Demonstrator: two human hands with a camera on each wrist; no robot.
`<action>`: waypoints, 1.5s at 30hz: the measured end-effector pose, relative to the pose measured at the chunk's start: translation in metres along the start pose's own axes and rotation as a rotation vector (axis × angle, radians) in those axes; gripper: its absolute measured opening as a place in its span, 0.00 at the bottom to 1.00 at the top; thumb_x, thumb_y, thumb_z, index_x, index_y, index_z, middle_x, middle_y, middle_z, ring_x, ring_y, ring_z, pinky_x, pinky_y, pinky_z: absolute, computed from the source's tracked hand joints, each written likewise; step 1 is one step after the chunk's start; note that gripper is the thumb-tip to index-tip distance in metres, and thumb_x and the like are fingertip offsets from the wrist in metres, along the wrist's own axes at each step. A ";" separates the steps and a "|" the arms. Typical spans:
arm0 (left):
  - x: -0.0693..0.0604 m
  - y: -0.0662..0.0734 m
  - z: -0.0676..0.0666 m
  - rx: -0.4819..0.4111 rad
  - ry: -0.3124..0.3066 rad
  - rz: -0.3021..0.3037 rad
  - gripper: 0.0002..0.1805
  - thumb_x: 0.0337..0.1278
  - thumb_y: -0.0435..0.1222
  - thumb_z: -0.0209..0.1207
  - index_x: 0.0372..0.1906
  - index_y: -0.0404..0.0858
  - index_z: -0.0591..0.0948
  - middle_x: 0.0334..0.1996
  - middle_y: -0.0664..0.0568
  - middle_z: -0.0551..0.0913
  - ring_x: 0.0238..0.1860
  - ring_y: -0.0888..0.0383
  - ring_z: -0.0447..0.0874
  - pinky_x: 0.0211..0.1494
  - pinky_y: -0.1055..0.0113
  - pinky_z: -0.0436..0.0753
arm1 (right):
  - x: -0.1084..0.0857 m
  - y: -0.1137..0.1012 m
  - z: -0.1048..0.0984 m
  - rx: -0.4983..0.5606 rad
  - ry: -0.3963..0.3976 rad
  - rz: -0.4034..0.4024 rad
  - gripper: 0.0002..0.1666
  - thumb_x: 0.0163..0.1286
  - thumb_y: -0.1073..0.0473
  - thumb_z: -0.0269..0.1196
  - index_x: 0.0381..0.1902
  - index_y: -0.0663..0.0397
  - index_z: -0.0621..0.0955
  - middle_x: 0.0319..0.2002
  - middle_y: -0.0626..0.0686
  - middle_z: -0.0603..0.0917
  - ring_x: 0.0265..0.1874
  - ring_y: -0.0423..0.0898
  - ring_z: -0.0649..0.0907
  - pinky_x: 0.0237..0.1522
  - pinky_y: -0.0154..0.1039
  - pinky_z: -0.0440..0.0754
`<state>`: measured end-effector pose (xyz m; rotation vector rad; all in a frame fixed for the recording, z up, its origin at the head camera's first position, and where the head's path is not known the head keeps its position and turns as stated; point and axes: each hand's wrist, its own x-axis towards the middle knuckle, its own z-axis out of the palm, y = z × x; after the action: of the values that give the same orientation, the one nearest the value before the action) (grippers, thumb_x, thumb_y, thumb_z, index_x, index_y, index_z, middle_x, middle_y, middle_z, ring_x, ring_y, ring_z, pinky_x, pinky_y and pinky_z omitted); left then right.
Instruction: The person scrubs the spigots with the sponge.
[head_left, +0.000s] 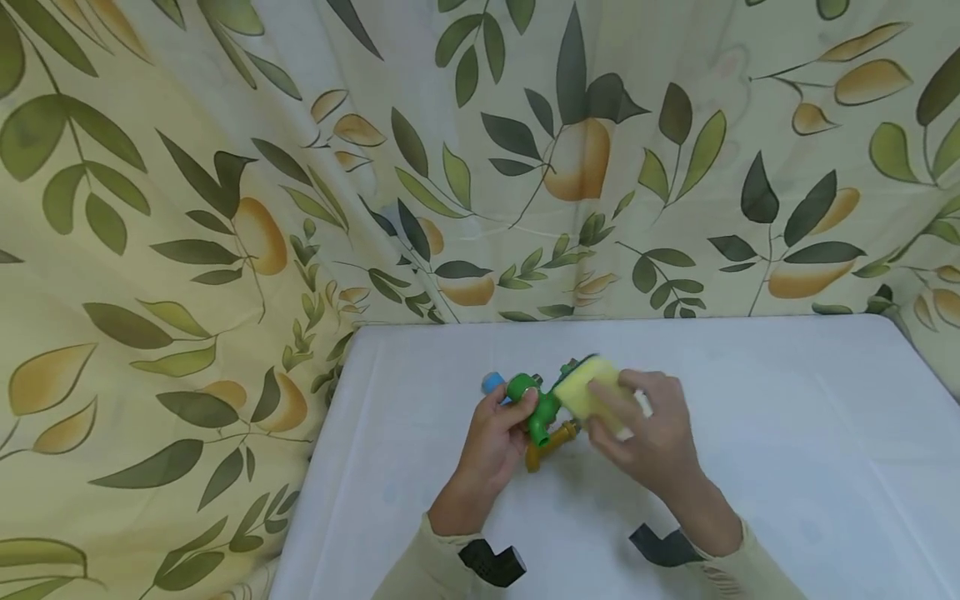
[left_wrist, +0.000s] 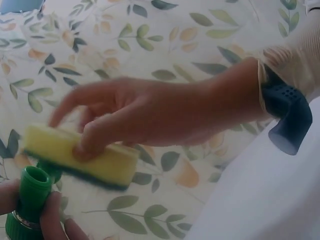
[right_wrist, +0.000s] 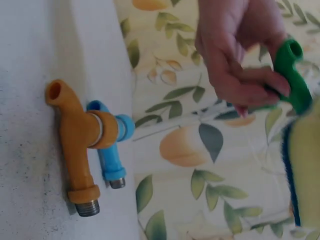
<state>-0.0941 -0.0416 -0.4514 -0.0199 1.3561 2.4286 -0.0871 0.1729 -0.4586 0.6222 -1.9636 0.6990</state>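
My left hand (head_left: 483, 442) grips a green plastic tap (head_left: 545, 408) above the white table, its spout facing down toward me. A yellow sponge (head_left: 585, 387) with a dark green scouring side is pinched in my right hand (head_left: 660, 437). The scouring side faces the green tap (left_wrist: 35, 187), at its far end; whether they touch, I cannot tell. Below the hands an orange tap (right_wrist: 75, 145) with a metal threaded end lies on the table. Close beside it lies a blue tap (right_wrist: 111, 157), mostly hidden behind my left hand in the head view.
A white-covered table (head_left: 787, 467) extends under both hands. Leaf-patterned curtain (head_left: 480, 167) hangs behind the table and along its left side. A dark strap-on device (head_left: 492, 562) sits at each wrist.
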 end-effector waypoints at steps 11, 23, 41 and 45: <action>0.020 0.023 -0.024 0.491 0.209 0.244 0.31 0.59 0.39 0.71 0.67 0.44 0.74 0.54 0.42 0.77 0.48 0.51 0.88 0.52 0.64 0.86 | -0.005 0.014 -0.014 -0.018 0.053 0.360 0.29 0.56 0.51 0.65 0.56 0.57 0.86 0.45 0.69 0.78 0.43 0.49 0.77 0.48 0.14 0.66; 0.078 0.037 -0.082 0.896 0.459 0.426 0.22 0.61 0.40 0.70 0.58 0.44 0.78 0.43 0.42 0.84 0.32 0.50 0.89 0.35 0.61 0.88 | -0.016 0.018 -0.022 -0.021 0.031 0.404 0.30 0.54 0.54 0.67 0.56 0.56 0.86 0.45 0.67 0.79 0.49 0.35 0.72 0.48 0.14 0.66; 0.117 0.000 -0.132 1.230 0.615 0.138 0.23 0.56 0.49 0.73 0.54 0.49 0.82 0.40 0.48 0.89 0.48 0.44 0.78 0.42 0.55 0.73 | -0.022 0.017 -0.024 -0.010 0.011 0.433 0.30 0.51 0.59 0.69 0.56 0.56 0.86 0.45 0.66 0.79 0.49 0.31 0.71 0.46 0.14 0.66; 0.118 -0.003 -0.134 1.259 0.620 0.127 0.25 0.56 0.50 0.72 0.58 0.48 0.82 0.47 0.44 0.87 0.52 0.41 0.74 0.47 0.50 0.72 | -0.023 0.016 -0.024 0.000 0.005 0.447 0.30 0.51 0.59 0.70 0.56 0.55 0.86 0.45 0.65 0.79 0.49 0.31 0.71 0.45 0.14 0.66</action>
<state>-0.2251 -0.1157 -0.5478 -0.3837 2.9592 1.2477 -0.0734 0.2041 -0.4729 0.1760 -2.1189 0.9673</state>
